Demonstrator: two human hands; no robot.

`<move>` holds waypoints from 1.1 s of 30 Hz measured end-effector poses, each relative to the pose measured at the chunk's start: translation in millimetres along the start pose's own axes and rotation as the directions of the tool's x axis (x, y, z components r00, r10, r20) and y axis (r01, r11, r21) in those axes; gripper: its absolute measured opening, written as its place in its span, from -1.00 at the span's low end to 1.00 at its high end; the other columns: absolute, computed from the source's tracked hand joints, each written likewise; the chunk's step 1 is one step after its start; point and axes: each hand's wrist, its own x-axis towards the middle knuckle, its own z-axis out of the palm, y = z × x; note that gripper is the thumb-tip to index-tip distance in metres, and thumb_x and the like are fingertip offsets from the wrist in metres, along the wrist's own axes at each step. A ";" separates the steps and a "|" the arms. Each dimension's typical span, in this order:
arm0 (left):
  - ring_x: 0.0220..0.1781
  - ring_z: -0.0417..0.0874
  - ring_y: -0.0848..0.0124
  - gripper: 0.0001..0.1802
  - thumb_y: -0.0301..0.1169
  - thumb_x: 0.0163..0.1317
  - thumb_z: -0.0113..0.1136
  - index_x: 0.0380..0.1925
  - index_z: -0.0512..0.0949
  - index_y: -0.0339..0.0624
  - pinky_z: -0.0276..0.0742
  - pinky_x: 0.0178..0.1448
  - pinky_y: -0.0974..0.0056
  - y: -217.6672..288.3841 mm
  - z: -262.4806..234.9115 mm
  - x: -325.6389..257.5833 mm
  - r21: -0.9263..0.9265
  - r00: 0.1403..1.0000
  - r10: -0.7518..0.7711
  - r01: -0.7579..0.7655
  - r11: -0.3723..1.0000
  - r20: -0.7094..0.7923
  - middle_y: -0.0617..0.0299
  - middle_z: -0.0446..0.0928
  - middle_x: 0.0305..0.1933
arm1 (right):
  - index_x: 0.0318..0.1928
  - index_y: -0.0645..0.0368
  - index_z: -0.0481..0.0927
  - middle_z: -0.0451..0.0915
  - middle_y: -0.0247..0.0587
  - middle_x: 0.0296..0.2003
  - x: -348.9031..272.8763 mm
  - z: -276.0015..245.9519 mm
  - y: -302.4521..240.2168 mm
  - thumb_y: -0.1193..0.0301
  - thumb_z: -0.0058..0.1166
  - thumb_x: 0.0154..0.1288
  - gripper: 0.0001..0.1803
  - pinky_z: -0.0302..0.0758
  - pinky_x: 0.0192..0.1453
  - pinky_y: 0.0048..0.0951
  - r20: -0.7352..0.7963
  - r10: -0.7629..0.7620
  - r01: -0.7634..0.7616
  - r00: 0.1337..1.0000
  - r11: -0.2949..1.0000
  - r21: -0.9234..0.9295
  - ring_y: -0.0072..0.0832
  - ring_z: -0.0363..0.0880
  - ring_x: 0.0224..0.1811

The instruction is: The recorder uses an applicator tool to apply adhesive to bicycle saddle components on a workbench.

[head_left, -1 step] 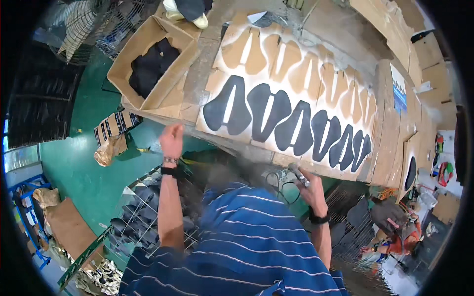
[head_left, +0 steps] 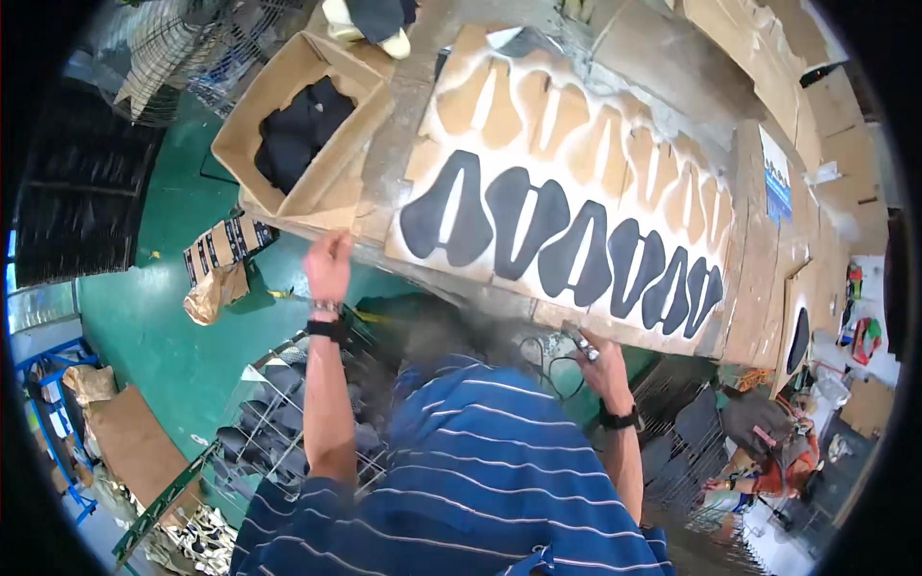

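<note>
Cardboard box [head_left: 331,182] of dark pieces sits far left. Left hand [head_left: 328,264], fingers loosely spread, hovers at the board [head_left: 423,206] edge beside six black cutouts [head_left: 523,221]. Right hand [head_left: 600,360] pinches a small metal tool [head_left: 581,343] below the board.

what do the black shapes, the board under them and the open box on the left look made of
Black shapes: matte, flat, probably foam, rubber or fabric; no shine shows. Board: tan and dull, likely cardboard or fibreboard with a pale dusty coating between the shapes. Box: plain brown corrugated cardboard, flaps folded open, dark cloth-like pieces inside.
</note>
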 end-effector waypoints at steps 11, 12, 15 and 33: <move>-0.11 0.81 0.05 -0.72 -0.23 0.28 0.37 -0.11 0.77 -0.12 0.69 0.05 0.05 8.9 -93.8 208.7 0.347 0.991 0.075 -0.110 0.931 0.113 0.04 0.77 -0.19 | 0.08 0.03 0.74 0.73 0.28 -0.23 44.0 112.0 77.9 0.38 0.16 0.22 -0.61 0.65 0.01 0.14 -0.107 0.186 -0.210 0.977 0.934 -0.288 0.21 0.72 -0.10; -0.02 0.78 0.02 -0.68 -0.21 0.22 0.43 -0.06 0.76 -0.06 0.68 0.12 0.00 -0.3 -91.7 221.9 0.381 0.988 0.021 -0.078 0.921 0.151 0.05 0.77 -0.12 | 0.03 0.21 0.75 0.72 0.31 -0.25 47.9 110.0 65.4 0.48 0.09 0.10 -0.56 0.64 0.02 0.14 -0.123 0.157 -0.184 0.980 0.949 -0.255 0.22 0.73 -0.14; 0.08 0.75 0.01 -0.58 -0.19 0.15 0.49 0.00 0.73 -0.05 0.66 0.19 -0.02 -17.3 -68.9 255.5 0.532 0.980 -0.037 -0.074 0.844 0.195 0.02 0.74 -0.01 | -0.04 0.20 0.75 0.73 0.30 -0.21 53.8 108.4 48.5 0.48 0.08 0.11 -0.62 0.65 -0.02 0.15 -0.077 0.224 -0.237 0.972 0.919 -0.316 0.20 0.73 -0.13; 0.08 0.72 0.00 -0.47 -0.26 0.01 0.63 -0.02 0.60 -0.08 0.69 0.16 0.01 -29.7 -8.4 266.0 0.670 0.998 -0.061 0.053 0.740 -0.012 0.00 0.59 0.07 | -0.37 0.22 0.76 0.77 0.14 -0.30 63.5 121.0 65.7 0.33 0.18 0.16 -0.78 0.74 -0.12 -0.01 -0.107 0.240 -0.263 0.965 0.898 -0.353 0.06 0.80 -0.22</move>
